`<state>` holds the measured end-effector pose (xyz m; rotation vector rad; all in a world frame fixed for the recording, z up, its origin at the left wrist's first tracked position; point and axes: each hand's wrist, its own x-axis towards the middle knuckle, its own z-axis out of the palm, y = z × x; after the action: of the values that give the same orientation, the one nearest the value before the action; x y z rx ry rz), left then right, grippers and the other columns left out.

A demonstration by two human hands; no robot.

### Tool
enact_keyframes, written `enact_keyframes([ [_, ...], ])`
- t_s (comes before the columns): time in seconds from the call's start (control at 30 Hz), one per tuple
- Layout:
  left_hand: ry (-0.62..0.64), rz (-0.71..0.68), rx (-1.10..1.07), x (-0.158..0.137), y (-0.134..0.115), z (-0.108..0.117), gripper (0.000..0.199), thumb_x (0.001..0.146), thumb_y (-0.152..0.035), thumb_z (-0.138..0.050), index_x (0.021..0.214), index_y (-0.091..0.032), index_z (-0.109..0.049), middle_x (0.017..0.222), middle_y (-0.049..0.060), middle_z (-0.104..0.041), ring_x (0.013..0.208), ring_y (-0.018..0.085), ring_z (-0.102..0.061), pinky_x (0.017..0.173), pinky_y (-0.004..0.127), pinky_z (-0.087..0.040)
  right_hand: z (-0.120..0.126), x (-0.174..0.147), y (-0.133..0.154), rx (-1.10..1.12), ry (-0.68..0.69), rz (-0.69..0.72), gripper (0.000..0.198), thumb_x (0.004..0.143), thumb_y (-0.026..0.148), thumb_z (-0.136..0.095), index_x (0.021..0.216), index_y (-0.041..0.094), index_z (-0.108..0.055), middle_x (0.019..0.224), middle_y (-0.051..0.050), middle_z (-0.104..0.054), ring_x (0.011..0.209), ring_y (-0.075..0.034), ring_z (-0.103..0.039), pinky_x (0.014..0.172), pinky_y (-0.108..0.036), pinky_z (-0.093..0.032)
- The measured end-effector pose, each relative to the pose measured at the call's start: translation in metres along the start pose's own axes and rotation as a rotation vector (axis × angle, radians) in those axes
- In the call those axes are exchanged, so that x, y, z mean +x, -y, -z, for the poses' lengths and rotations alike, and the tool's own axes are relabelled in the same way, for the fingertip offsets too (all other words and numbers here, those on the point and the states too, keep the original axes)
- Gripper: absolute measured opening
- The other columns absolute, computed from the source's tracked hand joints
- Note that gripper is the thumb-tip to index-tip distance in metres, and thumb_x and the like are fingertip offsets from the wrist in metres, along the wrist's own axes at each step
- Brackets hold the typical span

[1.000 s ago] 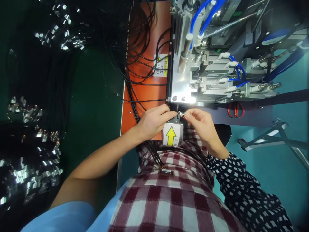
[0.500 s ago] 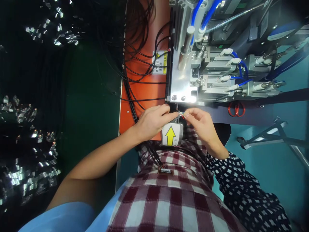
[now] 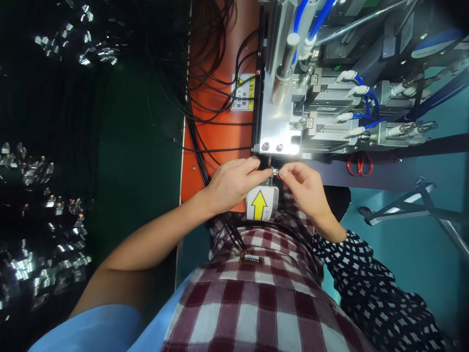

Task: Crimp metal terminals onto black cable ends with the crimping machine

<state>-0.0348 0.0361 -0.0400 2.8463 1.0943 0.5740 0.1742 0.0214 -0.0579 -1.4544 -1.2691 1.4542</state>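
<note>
At the machine's front edge, a small silver connector with thin coloured wires, one of them red, sits between my two hands. My left hand comes from the left, its fingers closed and its pointing finger and thumb tips at the connector. From the right, my right hand pinches the wires at the connector's other side. The fingertips partly cover both. Just below them is a white plate with a yellow arrow. Black cables run beside and under my left hand.
Ahead stands a machine with a metal block, cylinders and blue air hoses. Red-handled scissors lie to the right. A warning label is on the orange surface. Many cables with shiny ends hang at left.
Both hands keep almost the same place and grip at the connector. The view has shifted very slightly.
</note>
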Motion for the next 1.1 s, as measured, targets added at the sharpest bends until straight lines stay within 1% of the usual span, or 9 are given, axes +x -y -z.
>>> enact_keyframes([
  [0.13,0.007,-0.010,0.044,0.001,-0.001,0.000,0.029,0.102,-0.022,-0.040,0.110,-0.020,-0.067,0.076,0.003,-0.057,0.065,0.013,-0.053,0.058,0.025,-0.042,-0.002,-0.002,-0.004,-0.084,-0.036,0.027,0.017,0.088,0.034,-0.060,0.079,0.020,-0.059,0.068,0.002,-0.056,0.054,-0.010,-0.048,0.052,-0.026,-0.039],
  [0.3,-0.001,-0.015,0.015,0.001,-0.002,-0.001,0.030,0.103,-0.021,-0.038,0.107,-0.018,-0.067,0.077,0.003,-0.059,0.066,0.014,-0.054,0.059,0.026,-0.044,-0.002,-0.005,-0.005,-0.103,-0.054,0.005,0.017,0.088,0.035,-0.061,0.081,0.020,-0.061,0.071,0.002,-0.060,0.053,-0.011,-0.053,0.053,-0.026,-0.042],
  [0.47,-0.017,-0.023,-0.011,0.002,-0.001,-0.001,0.029,0.102,-0.021,-0.039,0.106,-0.017,-0.068,0.078,0.004,-0.060,0.067,0.015,-0.056,0.060,0.026,-0.045,-0.004,-0.008,-0.001,-0.170,-0.173,0.066,0.016,0.087,0.034,-0.066,0.092,0.020,-0.069,0.076,0.000,-0.065,0.058,-0.011,-0.054,0.055,-0.026,-0.043],
  [0.57,-0.007,-0.016,-0.008,0.002,0.000,0.000,0.029,0.102,-0.021,-0.038,0.106,-0.017,-0.067,0.080,0.005,-0.062,0.068,0.015,-0.057,0.061,0.027,-0.046,-0.010,-0.008,0.000,-0.127,-0.213,0.093,0.014,0.084,0.033,-0.068,0.087,0.020,-0.070,0.076,0.000,-0.066,0.060,-0.011,-0.053,0.054,-0.025,-0.042],
  [0.63,0.008,-0.017,-0.007,0.001,0.000,0.000,0.030,0.103,-0.021,-0.037,0.107,-0.017,-0.067,0.081,0.005,-0.062,0.069,0.015,-0.057,0.061,0.027,-0.046,-0.014,-0.006,0.000,-0.019,-0.224,0.061,0.013,0.081,0.032,-0.071,0.080,0.019,-0.068,0.072,0.000,-0.065,0.057,-0.010,-0.051,0.052,-0.025,-0.041],
  [0.7,0.024,-0.020,-0.011,0.001,0.000,0.000,0.030,0.103,-0.021,-0.037,0.107,-0.017,-0.066,0.083,0.005,-0.064,0.070,0.015,-0.058,0.062,0.028,-0.047,-0.016,-0.004,0.000,0.092,-0.213,-0.005,0.014,0.079,0.032,-0.071,0.076,0.019,-0.065,0.067,0.002,-0.062,0.052,-0.009,-0.048,0.049,-0.024,-0.039],
  [0.83,0.037,-0.013,-0.024,0.002,0.000,0.000,0.029,0.102,-0.019,-0.038,0.102,-0.014,-0.067,0.084,0.006,-0.066,0.071,0.016,-0.060,0.064,0.028,-0.048,-0.016,0.000,0.001,0.230,-0.138,-0.132,0.015,0.077,0.032,-0.070,0.073,0.019,-0.063,0.058,0.005,-0.055,0.046,-0.008,-0.043,0.047,-0.024,-0.036],
  [0.97,0.051,-0.006,-0.027,0.003,-0.001,0.001,0.029,0.102,-0.019,-0.038,0.101,-0.014,-0.067,0.085,0.006,-0.068,0.072,0.016,-0.061,0.065,0.028,-0.049,-0.014,0.004,-0.002,0.288,-0.077,-0.203,0.016,0.076,0.033,-0.069,0.073,0.018,-0.063,0.054,0.006,-0.051,0.046,-0.008,-0.041,0.047,-0.024,-0.035],
  [1.1,0.047,-0.010,-0.022,0.003,-0.001,0.001,0.028,0.101,-0.019,-0.039,0.101,-0.014,-0.067,0.085,0.007,-0.068,0.072,0.016,-0.062,0.065,0.028,-0.050,-0.009,0.003,-0.013,0.242,-0.053,-0.231,0.018,0.078,0.034,-0.067,0.074,0.018,-0.062,0.051,0.006,-0.050,0.046,-0.009,-0.042,0.047,-0.024,-0.036],
])
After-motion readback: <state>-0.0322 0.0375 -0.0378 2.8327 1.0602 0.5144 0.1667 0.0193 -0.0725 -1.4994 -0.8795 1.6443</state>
